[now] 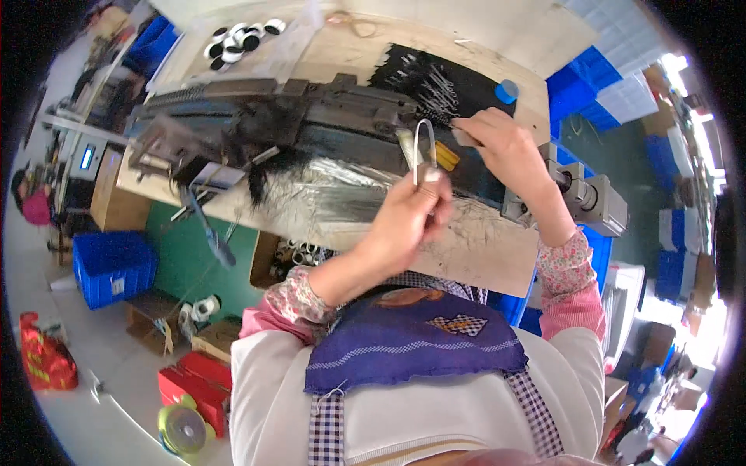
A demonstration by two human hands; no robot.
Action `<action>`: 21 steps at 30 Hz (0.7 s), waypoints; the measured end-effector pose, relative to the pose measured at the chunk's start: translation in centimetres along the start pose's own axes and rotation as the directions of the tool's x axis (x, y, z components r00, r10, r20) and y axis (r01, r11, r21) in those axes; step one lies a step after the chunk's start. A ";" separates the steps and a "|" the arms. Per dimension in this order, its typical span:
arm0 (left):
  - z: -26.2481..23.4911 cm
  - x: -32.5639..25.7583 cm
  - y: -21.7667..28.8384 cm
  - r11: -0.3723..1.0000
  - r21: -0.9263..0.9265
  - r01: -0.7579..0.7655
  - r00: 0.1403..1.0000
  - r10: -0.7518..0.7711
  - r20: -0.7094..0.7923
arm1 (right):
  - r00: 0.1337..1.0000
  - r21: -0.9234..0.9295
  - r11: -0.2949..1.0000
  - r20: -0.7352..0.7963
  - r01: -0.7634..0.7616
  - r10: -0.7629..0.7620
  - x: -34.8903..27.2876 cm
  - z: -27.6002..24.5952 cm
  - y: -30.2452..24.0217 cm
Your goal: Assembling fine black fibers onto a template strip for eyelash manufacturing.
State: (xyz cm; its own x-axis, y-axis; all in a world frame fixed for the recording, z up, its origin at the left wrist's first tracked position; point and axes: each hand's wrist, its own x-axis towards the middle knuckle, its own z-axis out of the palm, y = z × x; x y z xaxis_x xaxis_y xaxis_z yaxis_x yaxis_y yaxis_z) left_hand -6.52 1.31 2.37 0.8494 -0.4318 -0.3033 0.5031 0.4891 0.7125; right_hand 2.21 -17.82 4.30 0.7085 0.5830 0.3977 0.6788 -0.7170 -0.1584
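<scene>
Upright between the thumb and fingers of my left hand is a thin, pale U-shaped loop, its bend at the top. That hand is closed over the near edge of the bench, by a bundle of thin silvery strips. My right hand, to the right and farther away, pinches a small flat greyish piece. Near its fingertips lie a yellow block and a black mat with many small metal pins. A long dark metal machine stretches along the bench beyond my left hand.
A clear tray of black-and-white round pieces sits at the far left. A blue cap stands beside the mat. Grey machine parts jut out at the right. Blue crates and a green fan are on the floor.
</scene>
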 end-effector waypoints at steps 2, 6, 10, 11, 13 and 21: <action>0.0 -0.8 3.7 0.967 -0.239 -0.083 0.963 0.140 0.232 | 1.000 -0.047 0.999 0.015 -0.009 0.009 -0.1 0.0 -0.5; -5.2 -2.1 8.0 0.584 -0.808 0.084 0.969 0.141 0.202 | 0.999 -0.072 0.997 -0.030 0.009 -0.011 -1.0 -0.5 -1.2; -8.7 -4.5 5.1 0.883 -0.197 -0.426 0.898 0.438 0.024 | 0.999 0.097 0.995 -0.011 -0.033 0.034 -1.1 -1.2 -0.9; -9.2 -4.7 4.3 0.847 0.231 -0.478 0.878 0.471 0.089 | 0.994 0.010 0.997 -0.075 -0.076 0.076 0.3 -1.3 0.1; -3.5 -2.4 5.7 0.477 0.781 -0.404 0.914 0.236 0.329 | 0.972 -0.131 0.966 0.043 -0.223 0.230 3.1 0.1 3.6; -2.3 11.8 1.8 0.194 0.897 -0.398 0.908 0.221 0.356 | 0.983 0.175 0.985 0.177 0.010 -0.042 0.7 -3.1 3.1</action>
State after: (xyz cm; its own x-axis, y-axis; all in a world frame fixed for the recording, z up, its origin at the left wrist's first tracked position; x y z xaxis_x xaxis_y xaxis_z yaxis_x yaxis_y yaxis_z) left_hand 4.73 -1.18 -1.40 0.8259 -0.5536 0.1068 -0.3836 -0.4129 0.8261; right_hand 4.22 -20.79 6.89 0.7025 0.6709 0.2375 0.7094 -0.6331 -0.3098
